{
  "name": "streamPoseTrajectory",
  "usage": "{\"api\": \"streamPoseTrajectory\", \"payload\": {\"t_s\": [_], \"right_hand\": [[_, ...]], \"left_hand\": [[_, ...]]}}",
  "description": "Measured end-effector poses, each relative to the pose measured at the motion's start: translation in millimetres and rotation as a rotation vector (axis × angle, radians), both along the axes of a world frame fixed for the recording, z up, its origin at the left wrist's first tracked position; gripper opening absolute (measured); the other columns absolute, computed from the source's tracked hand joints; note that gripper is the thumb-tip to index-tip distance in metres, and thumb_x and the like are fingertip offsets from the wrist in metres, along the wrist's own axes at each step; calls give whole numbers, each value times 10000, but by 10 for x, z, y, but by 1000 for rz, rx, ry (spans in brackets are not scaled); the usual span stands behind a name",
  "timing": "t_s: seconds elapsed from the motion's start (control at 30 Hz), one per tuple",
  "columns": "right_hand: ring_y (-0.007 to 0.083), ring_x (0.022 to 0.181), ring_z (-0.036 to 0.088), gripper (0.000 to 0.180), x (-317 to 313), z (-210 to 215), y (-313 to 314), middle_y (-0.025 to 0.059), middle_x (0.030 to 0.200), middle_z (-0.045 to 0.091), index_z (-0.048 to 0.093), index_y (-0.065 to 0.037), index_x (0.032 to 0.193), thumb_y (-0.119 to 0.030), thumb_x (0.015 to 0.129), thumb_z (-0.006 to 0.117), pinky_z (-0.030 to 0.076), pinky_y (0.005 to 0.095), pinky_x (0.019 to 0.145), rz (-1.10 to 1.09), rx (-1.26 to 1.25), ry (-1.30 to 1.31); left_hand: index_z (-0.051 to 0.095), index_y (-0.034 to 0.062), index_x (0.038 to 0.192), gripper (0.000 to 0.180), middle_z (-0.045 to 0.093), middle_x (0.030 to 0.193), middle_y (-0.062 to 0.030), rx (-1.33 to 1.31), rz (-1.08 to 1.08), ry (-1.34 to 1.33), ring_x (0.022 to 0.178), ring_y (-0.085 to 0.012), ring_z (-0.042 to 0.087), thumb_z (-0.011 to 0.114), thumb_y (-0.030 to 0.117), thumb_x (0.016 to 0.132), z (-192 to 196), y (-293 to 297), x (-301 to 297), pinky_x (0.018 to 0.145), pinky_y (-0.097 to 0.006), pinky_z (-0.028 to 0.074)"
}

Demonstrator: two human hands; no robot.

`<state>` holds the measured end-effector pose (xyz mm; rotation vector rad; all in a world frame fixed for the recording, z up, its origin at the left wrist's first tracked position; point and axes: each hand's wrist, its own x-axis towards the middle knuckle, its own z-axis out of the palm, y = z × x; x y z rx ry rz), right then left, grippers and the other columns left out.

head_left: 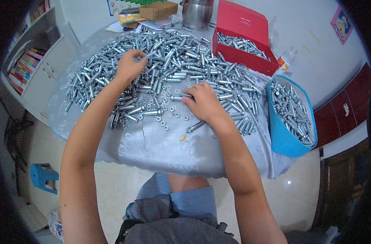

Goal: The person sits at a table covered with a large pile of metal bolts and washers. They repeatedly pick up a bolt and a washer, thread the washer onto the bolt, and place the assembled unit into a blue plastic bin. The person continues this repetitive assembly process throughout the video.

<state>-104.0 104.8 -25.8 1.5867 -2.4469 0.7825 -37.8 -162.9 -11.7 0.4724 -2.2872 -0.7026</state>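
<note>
Bolts [173,61], silvery, heaped across the far half of a round table [161,150] under a pale patterned cloth. Left hand [130,65] in the heap, fingers pinched on one bolt [147,57] lifted off the pile. Right hand [203,103] lies palm-down at the heap's near edge, fingertips closed on a bolt [178,97]. Loose nuts [169,120] scattered between the hands. Blue bin [289,122] of bolts at table's right; red box [242,38] of bolts behind it.
</note>
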Motion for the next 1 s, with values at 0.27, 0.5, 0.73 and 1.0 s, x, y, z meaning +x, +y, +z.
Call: {"api": "streamPoseTrajectory", "payload": {"t_s": [0.27,0.5,0.73,1.0], "right_hand": [[280,853,561,214,-41,94,-26,135,880,616,634,-26,918,-151,745,615,434,355,776,-17,-324,-290],[92,772,549,231,-77,190,-27,67,839,600,575,16,977,-55,761,617,438,221,676,-16,-673,-746],[79,715,549,173,43,338,4,40,823,604,593,-18,928,-106,783,628,435,213,647,9,-713,-676],[64,760,536,254,125,375,-9,28,828,602,600,-16,1058,-124,829,591,423,185,681,22,-611,-656]], "left_hand": [[656,10,923,242,602,731,2,541,-107,378,637,-50,483,635,214,794,165,811,35,580,-191,388],[629,-14,954,234,641,931,-73,797,-265,495,830,-92,573,561,184,851,171,1207,180,737,-201,429],[623,9,933,255,549,659,15,733,-479,157,584,-51,490,524,236,871,55,1280,204,523,-202,389],[636,-13,893,256,594,736,8,710,-464,153,683,-47,487,568,227,837,102,1338,288,606,-195,385]]}}
